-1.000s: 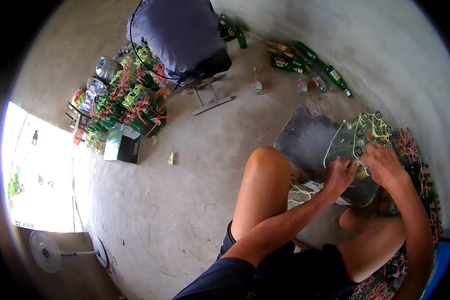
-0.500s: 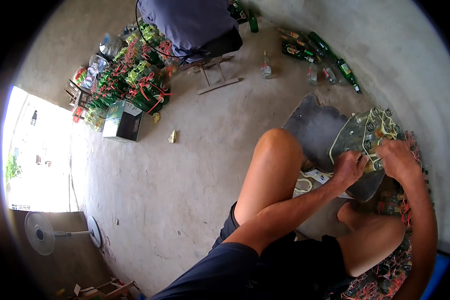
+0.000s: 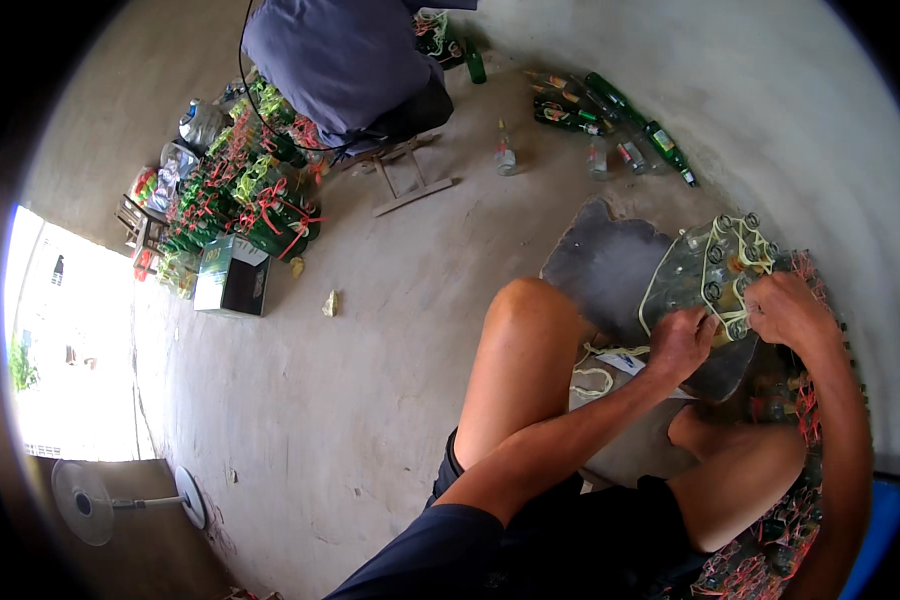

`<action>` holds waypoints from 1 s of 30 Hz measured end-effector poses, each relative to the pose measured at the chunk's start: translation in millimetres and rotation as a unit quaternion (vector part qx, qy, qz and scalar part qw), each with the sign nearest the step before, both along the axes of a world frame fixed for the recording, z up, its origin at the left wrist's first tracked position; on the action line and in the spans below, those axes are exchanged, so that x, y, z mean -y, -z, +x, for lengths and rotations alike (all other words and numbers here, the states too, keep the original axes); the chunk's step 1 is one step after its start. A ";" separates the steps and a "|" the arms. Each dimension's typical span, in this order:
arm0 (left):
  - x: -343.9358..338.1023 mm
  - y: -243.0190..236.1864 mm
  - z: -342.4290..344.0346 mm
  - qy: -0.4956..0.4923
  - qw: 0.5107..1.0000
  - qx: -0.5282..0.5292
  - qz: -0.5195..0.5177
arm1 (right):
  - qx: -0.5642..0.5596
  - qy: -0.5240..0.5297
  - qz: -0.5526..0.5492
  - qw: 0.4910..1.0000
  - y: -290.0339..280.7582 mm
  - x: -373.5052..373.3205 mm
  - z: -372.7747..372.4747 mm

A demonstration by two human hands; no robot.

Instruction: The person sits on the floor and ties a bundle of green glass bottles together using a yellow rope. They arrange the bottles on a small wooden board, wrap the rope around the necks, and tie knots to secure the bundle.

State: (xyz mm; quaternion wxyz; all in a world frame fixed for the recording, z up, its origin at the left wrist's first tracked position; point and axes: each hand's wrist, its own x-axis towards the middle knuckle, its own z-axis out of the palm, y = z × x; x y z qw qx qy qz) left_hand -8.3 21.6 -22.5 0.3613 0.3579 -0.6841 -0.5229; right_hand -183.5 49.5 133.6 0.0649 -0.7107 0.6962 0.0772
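A bundle of clear glass bottles point(image 3: 682, 268) rests on a dark, uneven-edged slab, its bottle necks toward the right. Pale yellow cord point(image 3: 711, 262) runs round the bodies and loops between the necks. At the bundle's near side my left hand point(image 3: 680, 342) is closed, fingertips pinching what seems to be the cord. My right hand point(image 3: 792, 310) is closed too, by the necks at the right end, with a strand of cord leading to its fingers. The exact grip points are partly hidden by the fingers.
The dark slab point(image 3: 600, 255) lies beyond my bent knee. Loose cord point(image 3: 592, 382) hangs beside it. Many red-tied bottles point(image 3: 760, 560) crowd my right side by the wall. Ahead are loose green bottles point(image 3: 670, 150), a seated person point(image 3: 340, 70), tied bottles, an open box point(image 3: 232, 275) and a fan point(image 3: 82, 503).
The whole view has shifted, so the floor things sit lower and farther left. My hands remain at the bundle, slightly farther apart. The seated person's sleeve now reaches out to the right.
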 end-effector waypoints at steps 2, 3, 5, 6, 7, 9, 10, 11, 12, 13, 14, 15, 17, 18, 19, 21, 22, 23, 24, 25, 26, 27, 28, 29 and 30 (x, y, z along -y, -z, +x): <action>7.5 2.3 -1.4 0.002 0.999 -0.022 -0.037 | 0.019 0.012 0.003 1.000 -2.8 1.7 -2.6; 4.1 5.1 -4.5 -0.001 0.997 -0.048 -0.053 | 0.023 0.028 0.009 0.999 -3.2 -6.9 -7.0; 3.2 11.5 -6.3 -0.008 0.996 -0.061 -0.069 | 0.021 0.025 0.007 0.999 -1.1 1.5 -12.9; 5.1 10.2 -9.7 -0.008 0.996 -0.060 -0.065 | 0.008 0.026 0.012 1.000 -3.9 1.5 -15.9; 6.4 8.1 -10.4 0.011 0.997 -0.065 -0.043 | -0.004 0.030 0.022 0.999 -4.7 0.2 -21.2; 7.4 6.1 -12.2 0.032 0.996 -0.080 -0.021 | 0.003 0.048 0.041 0.998 -6.9 -1.6 -28.6; 8.0 6.8 -12.4 0.028 0.995 -0.088 -0.024 | 0.027 0.053 0.046 0.997 -7.3 -1.5 -31.7; 5.1 5.1 -12.4 0.032 0.996 -0.081 -0.020 | 0.054 0.055 0.046 0.996 -8.1 -1.7 -32.8; 4.8 2.8 -12.9 0.032 0.996 -0.075 -0.019 | 0.035 0.067 0.057 0.996 -8.6 -1.6 -34.1; 3.3 -0.1 -15.2 0.032 0.997 -0.070 -0.017 | 0.015 0.078 0.068 0.995 -9.2 -2.3 -35.7; 4.6 2.5 -13.1 0.034 0.997 -0.063 -0.021 | 0.002 0.082 0.078 0.994 -6.1 -0.5 -32.7; 6.3 4.4 -12.6 0.036 0.997 -0.058 -0.025 | 0.013 0.088 0.079 0.993 -8.8 0.4 -29.9; 3.9 6.5 -13.6 0.036 0.997 -0.061 -0.023 | 0.046 0.087 0.058 0.993 -6.7 0.1 -34.4; 2.6 8.2 -14.9 0.039 0.996 -0.071 -0.023 | 0.062 0.086 0.048 0.993 -6.7 -0.4 -34.9; 2.0 9.6 -16.9 0.042 0.996 -0.081 -0.023 | 0.075 0.107 0.046 0.990 -9.0 -3.0 -36.4; 2.2 12.2 -19.6 0.043 0.994 -0.096 -0.018 | 0.079 0.123 0.040 0.989 -2.0 -0.7 -39.4; 1.8 13.3 -21.0 0.041 0.994 -0.101 -0.012 | 0.081 0.130 0.037 0.987 2.3 0.7 -42.0; 1.9 14.9 -21.4 0.038 0.994 -0.106 -0.006 | 0.081 0.117 0.026 0.990 6.6 2.6 -43.6; 2.0 16.4 -21.8 0.039 0.993 -0.111 0.003 | 0.081 0.103 0.014 0.991 10.6 4.4 -45.2; 2.2 17.9 -22.2 0.039 0.993 -0.115 0.011 | 0.081 0.089 0.003 0.993 14.6 5.9 -46.8; 1.9 17.3 -22.9 0.039 0.992 -0.119 0.020 | 0.085 0.084 -0.012 0.993 18.7 6.2 -48.8; 1.6 16.8 -23.3 0.042 0.992 -0.120 0.025 | 0.090 0.077 -0.026 0.993 22.7 6.3 -50.7; 1.4 16.3 -23.4 0.045 0.991 -0.120 0.029 | 0.095 0.071 -0.041 0.992 26.0 6.7 -53.3; 1.4 16.4 -23.8 0.047 0.991 -0.121 0.033 | 0.099 0.069 -0.040 0.992 26.7 8.0 -54.9; 1.6 16.7 -24.1 0.049 0.991 -0.119 0.039 | 0.103 0.066 -0.039 0.992 27.4 9.8 -56.3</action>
